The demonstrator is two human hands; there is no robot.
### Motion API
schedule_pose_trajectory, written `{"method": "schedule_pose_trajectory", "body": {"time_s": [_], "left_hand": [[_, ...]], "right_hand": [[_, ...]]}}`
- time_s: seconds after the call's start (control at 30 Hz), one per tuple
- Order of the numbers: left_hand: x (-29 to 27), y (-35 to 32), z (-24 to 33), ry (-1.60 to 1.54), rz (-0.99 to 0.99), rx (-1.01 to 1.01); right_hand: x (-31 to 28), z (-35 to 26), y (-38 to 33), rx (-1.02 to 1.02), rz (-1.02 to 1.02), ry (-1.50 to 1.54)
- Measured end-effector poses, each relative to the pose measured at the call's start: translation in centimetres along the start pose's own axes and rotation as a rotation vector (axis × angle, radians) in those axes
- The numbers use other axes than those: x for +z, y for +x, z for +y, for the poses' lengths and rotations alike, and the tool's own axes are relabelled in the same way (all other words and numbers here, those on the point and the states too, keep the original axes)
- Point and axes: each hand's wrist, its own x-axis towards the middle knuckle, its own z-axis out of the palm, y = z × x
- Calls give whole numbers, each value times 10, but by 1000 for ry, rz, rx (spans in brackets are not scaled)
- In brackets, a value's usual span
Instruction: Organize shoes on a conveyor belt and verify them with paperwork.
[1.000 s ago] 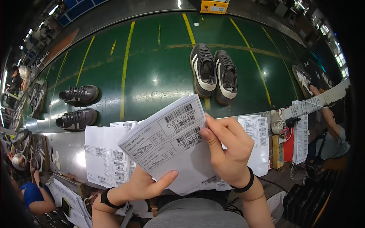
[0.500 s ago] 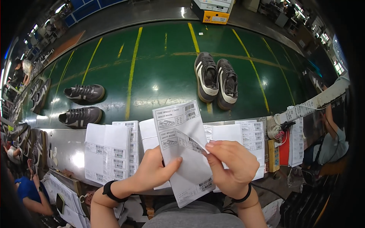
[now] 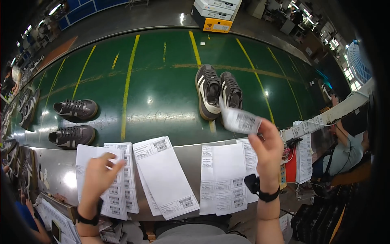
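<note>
Label peeled and pinched in right hand fingers, raised toward shoes at 12 o'clock — not yet stuck; left hand flat, released, on sheets.

Two pairs of dark sneakers sit on the green conveyor belt; stacked boxes stand beyond.
</note>
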Motion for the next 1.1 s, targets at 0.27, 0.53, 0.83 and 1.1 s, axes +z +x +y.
{"method": "schedule_pose_trajectory", "body": {"time_s": [0.27,0.53,0.83,1.1], "left_hand": [[-113,131,-249,582,339,-433],[-126,161,-328,-631,2,-616],[-111,190,-325,-380,327,-561],[-109,205,-290,-469,169,-492]], "right_hand": [[-39,128,145,293,156,-114],[-55,181,163,320,145,-641],[-41,113,137,-192,-25,-891],[-22,99,125,-414,-103,-1202]]}}
